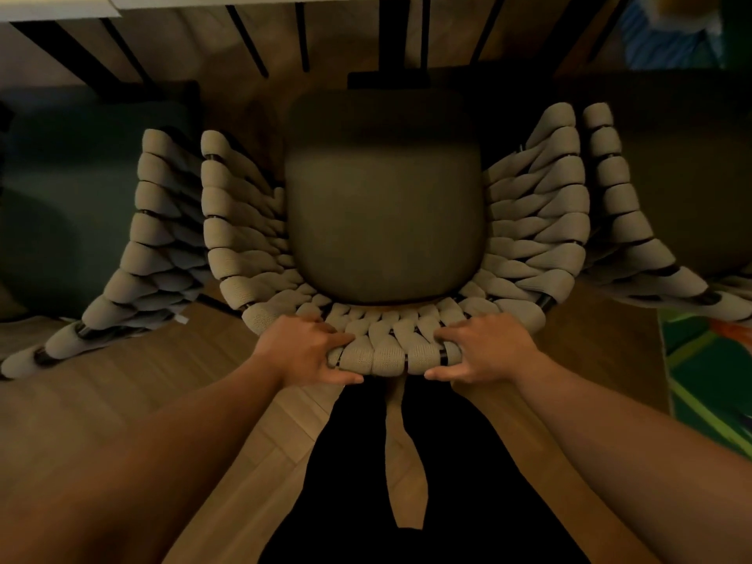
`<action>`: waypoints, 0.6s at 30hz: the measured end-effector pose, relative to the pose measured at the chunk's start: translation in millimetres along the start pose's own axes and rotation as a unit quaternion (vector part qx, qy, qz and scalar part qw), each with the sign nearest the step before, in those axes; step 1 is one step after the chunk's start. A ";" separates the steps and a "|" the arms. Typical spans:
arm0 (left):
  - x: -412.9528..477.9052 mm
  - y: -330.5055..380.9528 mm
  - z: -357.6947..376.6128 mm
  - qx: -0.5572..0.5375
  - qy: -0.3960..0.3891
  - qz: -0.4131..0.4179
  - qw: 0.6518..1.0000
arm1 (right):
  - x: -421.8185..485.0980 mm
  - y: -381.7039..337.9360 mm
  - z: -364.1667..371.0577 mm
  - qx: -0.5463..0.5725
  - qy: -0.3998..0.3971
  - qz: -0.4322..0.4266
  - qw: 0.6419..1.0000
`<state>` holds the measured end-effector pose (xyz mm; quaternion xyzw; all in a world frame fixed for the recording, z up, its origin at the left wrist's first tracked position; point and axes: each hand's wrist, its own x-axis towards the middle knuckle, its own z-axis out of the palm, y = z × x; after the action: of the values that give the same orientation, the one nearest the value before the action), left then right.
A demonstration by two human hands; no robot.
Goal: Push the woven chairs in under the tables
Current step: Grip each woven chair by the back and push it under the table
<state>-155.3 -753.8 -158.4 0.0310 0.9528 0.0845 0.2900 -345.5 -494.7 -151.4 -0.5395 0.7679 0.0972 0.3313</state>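
Observation:
Directly below me stands a woven chair (533, 221) with thick beige rope weaving and a dark grey seat cushion (382, 213). My left hand (305, 350) grips the top of its backrest, fingers over the rim and thumb behind it. My right hand (484, 348) grips the same rim a little to the right. The white table (61, 8) edge runs along the top of the view, and the front of the seat lies in the shadow beneath it.
A second woven chair (138, 254) stands close on the left and a third (622, 221) close on the right. Dark table legs (403, 34) rise beyond the seat. The floor is wood, with a green patterned rug (708, 372) at the right.

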 end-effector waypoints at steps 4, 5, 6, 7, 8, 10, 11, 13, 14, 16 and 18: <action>-1.5 -6.9 0.7 -0.019 0.022 0.026 0.999 | -1.3 -7.3 0.8 0.004 0.027 0.012 1.000; -2.4 -10.5 -0.2 -0.028 0.024 0.026 0.999 | 0.6 -9.6 0.3 0.005 0.027 0.016 0.999; -3.1 -14.9 -1.2 -0.035 0.028 0.028 0.999 | 3.6 -12.0 -0.2 0.005 0.025 0.020 0.999; -4.0 -19.3 -2.5 -0.038 0.034 0.031 0.998 | 7.2 -14.4 -0.9 0.006 0.025 0.024 0.999; -5.1 -22.9 -3.4 -0.036 0.042 0.031 0.998 | 10.3 -16.6 -1.6 0.006 0.026 0.026 0.999; -5.5 -24.8 -1.9 -0.029 0.050 0.028 0.998 | 13.3 -17.0 -0.1 0.002 0.020 0.024 1.000; -5.3 -24.4 -0.5 -0.029 0.052 0.027 0.998 | 13.4 -15.6 0.4 0.003 0.013 0.022 1.000; -5.1 -21.7 2.2 -0.028 0.052 0.017 0.998 | 12.9 -11.9 2.3 0.005 0.008 0.019 1.000; -4.9 -20.3 1.5 -0.023 0.049 0.008 0.998 | 13.2 -10.5 3.1 0.002 0.007 0.018 1.000; -5.2 -18.2 -3.7 -0.017 0.023 -0.010 1.000 | 13.8 -10.8 3.2 0.000 0.000 0.024 1.000; -6.2 -14.8 -11.2 -0.017 -0.030 -0.034 0.999 | 12.1 -14.6 2.9 -0.002 -0.012 0.040 0.999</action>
<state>-156.5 -770.6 -148.5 -0.0038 0.9426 0.0897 0.3217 -333.7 -508.3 -157.9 -0.5078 0.7845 0.1182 0.3359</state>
